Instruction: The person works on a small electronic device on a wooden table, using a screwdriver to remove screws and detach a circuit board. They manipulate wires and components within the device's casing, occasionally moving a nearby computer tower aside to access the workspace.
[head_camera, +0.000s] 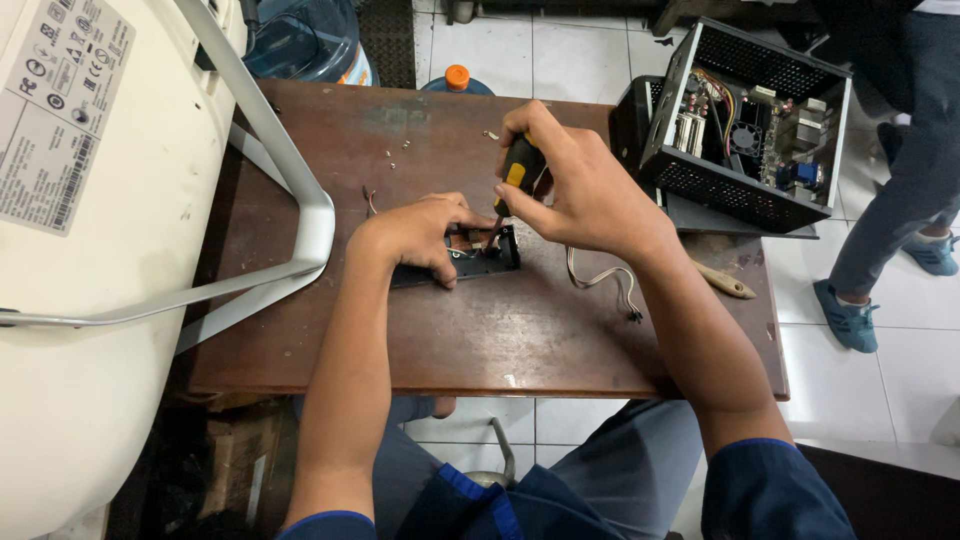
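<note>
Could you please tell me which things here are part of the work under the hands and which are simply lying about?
In use: right hand, screwdriver, left hand, black part.
Lying about: open computer case, loose screws, cable, water bottle.

We see an electronics repair workshop: an opened computer case (745, 120), loose screws (405, 148) on a worn counter (560, 340)
</note>
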